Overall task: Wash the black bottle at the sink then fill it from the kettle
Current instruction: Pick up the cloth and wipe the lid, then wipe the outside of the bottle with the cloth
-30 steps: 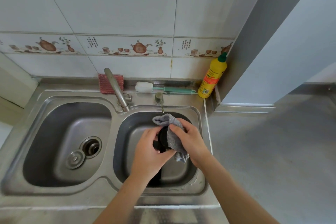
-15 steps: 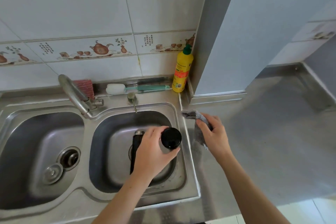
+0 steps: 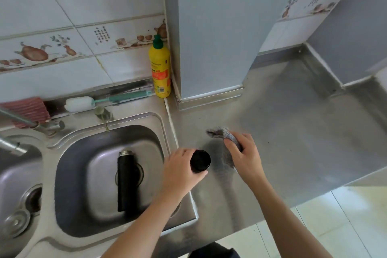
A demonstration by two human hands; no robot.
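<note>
The black bottle [image 3: 126,180] lies flat on its side at the bottom of the right sink [image 3: 69,174], with its open silver mouth pointing to the wall. I think it lies there so water can run out and so both hands can do other jobs. The left hand [image 3: 180,170] is closed around the bottle's round black lid [image 3: 200,161] and holds it just over the edge of the desk [image 3: 293,132], right beside the sink. The right hand [image 3: 245,156] grips a gray cloth [image 3: 225,142] and presses it down on the desk, maybe to put it down or to wipe a wet spot. The two hands are near each other but do not touch. A yellow soap bottle [image 3: 160,69] stands in the corner by the wall, and a white brush [image 3: 81,103] with a green handle lies behind the sink. I see no kettle anywhere, so filling looks a long way off.
</note>
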